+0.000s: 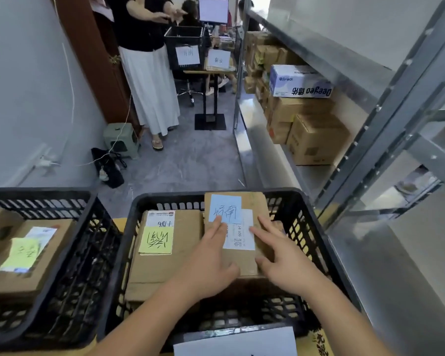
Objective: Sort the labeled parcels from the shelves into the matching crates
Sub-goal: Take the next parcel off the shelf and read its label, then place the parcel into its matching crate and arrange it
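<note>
A: Step in hand, as I read it: placing. A cardboard parcel with a blue note (pixel 225 208) lies in the right half of the near black crate (pixel 316 235), its far end propped on the crate's back rim, so it sits tilted rather than flat

B: Hands?

A: Both on top of it. Left hand (pixel 211 260) flat, fingers straight, tips at the lower edge of the blue note. Right hand (pixel 284 260) spread, fingers reaching across the white shipping label (pixel 239 233). Neither grip curls round anything; they press or rest, no pinch

B: Neighbours in that crate?

A: A parcel with a yellow note (pixel 156 240) just beside it on the left, lying flat on another carton. A second crate (pixel 70 242) further left holds a box with a pale green note (pixel 23 251). A white sheet (pixel 235 341) hangs on the near crate's front wall; its writing is out of view, so I can't confirm the match

B: Next move?

A: My judgement: push the parcel down off the rim until it seats level, then let go and turn right to the metal shelves (pixel 365 73) where brown cartons (pixel 316 140) wait. Risk: the raised end may slide against the neighbour
</note>
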`<state>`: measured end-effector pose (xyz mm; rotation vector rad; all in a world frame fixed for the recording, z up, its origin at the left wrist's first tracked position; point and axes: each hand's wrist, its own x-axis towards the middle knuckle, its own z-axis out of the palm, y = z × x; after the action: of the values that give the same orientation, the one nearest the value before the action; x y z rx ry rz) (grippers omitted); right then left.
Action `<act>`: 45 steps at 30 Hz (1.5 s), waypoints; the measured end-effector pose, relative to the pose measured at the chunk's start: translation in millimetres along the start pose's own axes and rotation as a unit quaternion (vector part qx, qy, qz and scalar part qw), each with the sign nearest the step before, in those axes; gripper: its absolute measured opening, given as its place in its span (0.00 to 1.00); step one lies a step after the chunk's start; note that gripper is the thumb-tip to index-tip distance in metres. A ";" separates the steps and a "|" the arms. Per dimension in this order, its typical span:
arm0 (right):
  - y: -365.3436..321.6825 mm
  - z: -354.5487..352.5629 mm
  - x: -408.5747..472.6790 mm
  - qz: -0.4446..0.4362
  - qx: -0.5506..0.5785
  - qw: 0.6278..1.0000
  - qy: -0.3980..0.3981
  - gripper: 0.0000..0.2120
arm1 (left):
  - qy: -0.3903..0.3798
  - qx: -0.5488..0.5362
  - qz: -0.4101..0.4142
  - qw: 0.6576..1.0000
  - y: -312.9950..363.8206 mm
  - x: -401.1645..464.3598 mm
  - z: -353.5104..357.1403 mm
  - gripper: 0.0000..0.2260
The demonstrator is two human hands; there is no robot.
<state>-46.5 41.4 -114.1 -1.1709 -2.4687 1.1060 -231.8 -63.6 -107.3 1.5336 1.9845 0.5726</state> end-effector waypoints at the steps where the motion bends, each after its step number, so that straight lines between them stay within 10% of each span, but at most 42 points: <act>1: 4.0 3.9 6.0 -0.006 -0.005 1.000 -0.007 0.32 | 0.000 0.005 -0.012 1.000 -3.5 2.1 2.2 0.43; 22: 3.6 6.3 27.4 0.037 -0.030 0.996 -0.076 0.31 | 0.005 0.150 -0.123 0.981 3.5 15.0 0.5 0.40; 45: -36.5 9.8 -224.9 0.314 -0.107 0.922 0.202 0.33 | -0.101 0.236 0.336 0.906 82.6 -52.4 42.1 0.34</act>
<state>78.0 -143.4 -65.4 -2.1058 -1.9674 0.6070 -134.1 -93.4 -77.3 2.4945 1.4624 0.1634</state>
